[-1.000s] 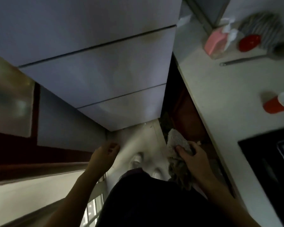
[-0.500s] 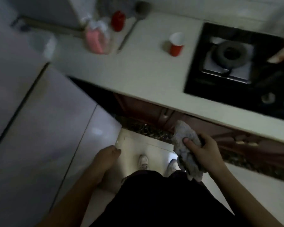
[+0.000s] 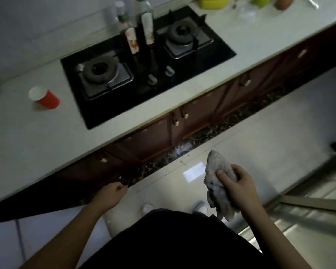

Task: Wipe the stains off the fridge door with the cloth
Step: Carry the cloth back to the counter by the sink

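A crumpled grey cloth (image 3: 218,183) hangs in the grip of my right hand (image 3: 239,185), low on the right above the pale floor, thumb pressed across it. My left hand (image 3: 111,195) hangs with loosely curled fingers and holds nothing, near the dark base of the counter cabinets. The fridge door is out of the head view; only a pale surface (image 3: 4,241) shows at the bottom left corner.
A white counter (image 3: 37,136) runs across the view with a black two-burner gas hob (image 3: 144,65), a red cup (image 3: 46,99) and several bottles (image 3: 147,26). Dark red cabinet doors (image 3: 192,117) sit below. A sliding-door track (image 3: 308,202) lies at the right.
The view has swung right, from the fridge door to the counter and hob. My right hand still grips the cloth, and my left hand stays lowered and idle.
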The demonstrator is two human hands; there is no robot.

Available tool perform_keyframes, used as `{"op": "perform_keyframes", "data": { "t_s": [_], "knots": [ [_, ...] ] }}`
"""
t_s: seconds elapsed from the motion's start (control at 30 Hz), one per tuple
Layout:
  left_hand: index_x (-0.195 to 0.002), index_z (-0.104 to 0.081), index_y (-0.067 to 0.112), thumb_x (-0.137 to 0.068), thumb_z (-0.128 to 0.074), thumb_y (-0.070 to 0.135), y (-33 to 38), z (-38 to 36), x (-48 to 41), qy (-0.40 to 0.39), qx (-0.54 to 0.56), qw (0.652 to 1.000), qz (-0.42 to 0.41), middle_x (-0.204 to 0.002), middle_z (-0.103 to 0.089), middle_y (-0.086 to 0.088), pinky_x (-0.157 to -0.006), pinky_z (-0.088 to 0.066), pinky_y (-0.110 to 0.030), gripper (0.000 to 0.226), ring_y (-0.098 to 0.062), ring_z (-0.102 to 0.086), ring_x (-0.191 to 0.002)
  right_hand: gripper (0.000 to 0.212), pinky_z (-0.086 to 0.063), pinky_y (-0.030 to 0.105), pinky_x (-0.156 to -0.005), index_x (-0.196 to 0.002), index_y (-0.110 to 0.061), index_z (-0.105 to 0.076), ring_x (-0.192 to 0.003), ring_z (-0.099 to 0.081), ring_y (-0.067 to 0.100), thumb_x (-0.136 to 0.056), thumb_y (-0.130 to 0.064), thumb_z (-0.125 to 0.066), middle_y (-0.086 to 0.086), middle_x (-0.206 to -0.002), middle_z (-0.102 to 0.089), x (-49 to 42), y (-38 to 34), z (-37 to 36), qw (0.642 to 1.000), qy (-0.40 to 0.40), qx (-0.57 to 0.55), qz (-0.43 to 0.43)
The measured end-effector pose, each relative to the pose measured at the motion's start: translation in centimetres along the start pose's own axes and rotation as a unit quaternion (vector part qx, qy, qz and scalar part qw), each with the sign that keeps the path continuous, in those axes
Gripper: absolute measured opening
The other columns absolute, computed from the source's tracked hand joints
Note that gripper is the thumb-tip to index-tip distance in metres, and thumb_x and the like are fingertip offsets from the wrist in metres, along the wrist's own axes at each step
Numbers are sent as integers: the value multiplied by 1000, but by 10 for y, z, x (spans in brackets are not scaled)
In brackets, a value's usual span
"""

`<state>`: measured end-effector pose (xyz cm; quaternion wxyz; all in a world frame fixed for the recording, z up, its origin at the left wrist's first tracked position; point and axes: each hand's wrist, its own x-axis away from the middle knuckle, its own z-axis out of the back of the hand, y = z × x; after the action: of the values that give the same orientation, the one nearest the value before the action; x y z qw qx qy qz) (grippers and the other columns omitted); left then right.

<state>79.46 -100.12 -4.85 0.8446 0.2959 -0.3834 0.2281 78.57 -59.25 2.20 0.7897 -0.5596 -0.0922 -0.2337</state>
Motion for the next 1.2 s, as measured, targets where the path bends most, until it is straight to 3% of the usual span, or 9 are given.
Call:
{"op": "perform_keyframes", "data": {
  "t_s": [0.13, 0.33, 0.43, 0.57, 0.77, 0.9, 1.03, 1.1, 1.2],
  "knots": [
    [-81, -61, 0, -102, -53, 36, 35, -30, -3, -3, -10, 1000, -10, -78, -62, -18, -68, -41, -30, 42, -22, -58, -72, 12, -51, 26, -70, -94, -21, -71, -85, -71, 16, -87, -29, -78, -5, -87, -75, -15, 24, 55, 999, 33, -21, -19],
    [-88, -65, -7, -102, -54, 30, 86, -35, -25, -60, -43, 997, 10, -87, -66, -28, -70, -43, -30, 41, -24, -63, -77, 16, -56, 38, -84, -96, -21, -71, -91, -71, 20, -86, -28, -80, -2, -92, -75, -51, 28, 112, 993, 84, -74, -45],
    [-84, -72, 0, -101, -57, 31, 131, -29, -65, -73, -77, 994, 18, -83, -71, -18, -68, -42, -29, 38, -19, -65, -77, 19, -56, 41, -87, -98, -20, -71, -92, -71, 22, -85, -29, -81, 0, -93, -75, -74, 30, 140, 986, 124, -88, -71],
    [-83, -71, 1, -101, -58, 30, 240, -38, -134, -110, -107, 988, 22, -69, -63, -11, -69, -40, -34, 37, -26, -59, -68, 18, -56, 35, -82, -97, -19, -71, -90, -71, 22, -84, -25, -82, 0, -91, -75, -103, 30, 184, 963, 214, -125, -103],
    [-89, -68, -4, -101, -56, 27, 486, -101, -165, -152, -172, 959, -167, -94, -71, -27, -88, -56, -49, 35, -28, -67, -83, 25, -47, 19, -72, -104, -16, -70, -88, -67, 9, -85, -27, -81, -3, -96, -73, -130, 30, 245, 928, 319, -139, -135],
    [-90, -71, 11, -100, -54, 35, 634, -150, -155, -168, -227, 912, -297, -92, -74, -10, -88, -55, -42, 31, -27, -71, -89, 25, -47, 7, -66, -105, -17, -69, -83, -66, -2, -84, -25, -81, -5, -96, -72, -153, 42, 280, 905, 356, -169, -163],
    [-89, -70, 25, -99, -55, 40, 728, -191, -158, -171, -261, 881, -356, -89, -74, 5, -80, -53, -34, 24, -14, -71, -85, 26, -51, 20, -70, -107, -18, -68, -90, -69, 13, -85, -26, -80, -2, -97, -72, -195, 57, 328, 889, 372, -191, -184],
    [-94, -71, 25, -100, -55, 39, 755, -203, -165, -180, -264, 889, -327, -94, -74, 3, -81, -54, -34, 23, -15, -70, -89, 22, -53, 28, -73, -104, -22, -67, -91, -69, 17, -87, -28, -78, -2, -96, -71, -221, 60, 359, 888, 368, -199, -189],
    [-101, -72, 7, -101, -55, 33, 778, -210, -179, -167, -238, 925, -244, -98, -73, -12, -91, -55, -43, 31, -29, -71, -93, 23, -59, 38, -81, -106, -18, -69, -92, -70, 21, -87, -28, -78, 1, -96, -72, -262, 59, 412, 897, 346, -201, -190]
  ]
}}
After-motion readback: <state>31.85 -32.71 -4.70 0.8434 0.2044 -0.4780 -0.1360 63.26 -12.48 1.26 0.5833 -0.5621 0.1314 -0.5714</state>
